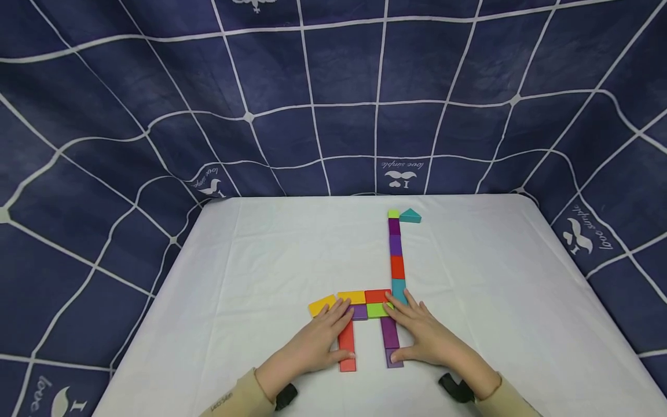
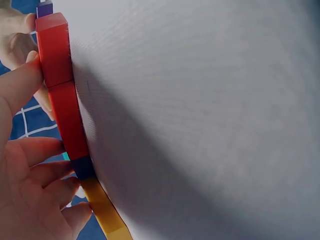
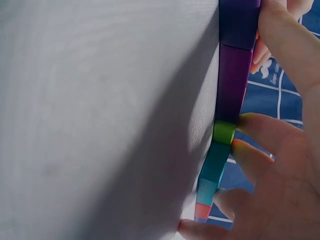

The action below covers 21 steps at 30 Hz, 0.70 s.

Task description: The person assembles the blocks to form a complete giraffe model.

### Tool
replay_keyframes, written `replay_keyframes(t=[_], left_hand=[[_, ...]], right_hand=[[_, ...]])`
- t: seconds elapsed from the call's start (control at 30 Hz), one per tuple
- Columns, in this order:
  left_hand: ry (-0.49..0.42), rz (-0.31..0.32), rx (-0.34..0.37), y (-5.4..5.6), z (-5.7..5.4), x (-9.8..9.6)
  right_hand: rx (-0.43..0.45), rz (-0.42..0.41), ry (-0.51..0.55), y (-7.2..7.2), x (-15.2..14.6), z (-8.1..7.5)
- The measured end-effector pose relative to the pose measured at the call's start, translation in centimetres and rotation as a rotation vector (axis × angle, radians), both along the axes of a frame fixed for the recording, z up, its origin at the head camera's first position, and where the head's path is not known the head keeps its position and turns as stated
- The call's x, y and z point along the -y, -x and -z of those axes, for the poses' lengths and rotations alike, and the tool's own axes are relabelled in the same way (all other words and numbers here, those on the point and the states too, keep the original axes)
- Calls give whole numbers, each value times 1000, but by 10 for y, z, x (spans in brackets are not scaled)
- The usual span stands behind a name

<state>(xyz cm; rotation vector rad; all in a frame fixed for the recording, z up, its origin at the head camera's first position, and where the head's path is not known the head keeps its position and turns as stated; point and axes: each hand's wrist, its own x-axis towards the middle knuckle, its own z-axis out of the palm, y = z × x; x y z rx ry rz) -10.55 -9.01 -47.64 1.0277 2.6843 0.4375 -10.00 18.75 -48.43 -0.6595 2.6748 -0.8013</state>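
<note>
Flat coloured blocks lie on the table in a long-necked animal shape. My left hand (image 1: 315, 343) is spread over its left side, fingertips on the blocks near the yellow block (image 1: 351, 297) and the purple block (image 1: 359, 313), thumb on the red leg (image 1: 346, 336). In the left wrist view two red blocks (image 2: 54, 47) stand end to end beside those fingers. My right hand (image 1: 427, 339) spreads over the right side, fingertips at the green block (image 1: 376, 311) and teal block (image 1: 398, 288), thumb on the lower purple leg block (image 1: 397, 364). A tilted yellow block (image 1: 320, 306) sits at the far left.
A column of red (image 1: 398, 267), violet (image 1: 395, 245) and dark purple (image 1: 394, 226) blocks runs away from me to a small lime block (image 1: 394, 214). Right beside it lies a teal triangle (image 1: 410, 216). A dark blue gridded cloth (image 1: 344, 133) surrounds the white table (image 1: 281, 249).
</note>
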Motion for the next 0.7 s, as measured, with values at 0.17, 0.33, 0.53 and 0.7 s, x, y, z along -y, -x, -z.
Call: replay_keyframes(t=[0.17, 0.33, 0.53, 0.7], left_hand=[[10, 2, 15, 0, 0, -1], [17, 0, 27, 1, 1, -1], [25, -4, 46, 2, 2, -1], [-2, -17, 91, 4, -1, -1]], right_hand=[[5, 3, -9, 0, -1, 0], [22, 9, -11, 0, 0, -1], [35, 7, -6, 2, 0, 0], [33, 6, 5, 4, 0, 2]])
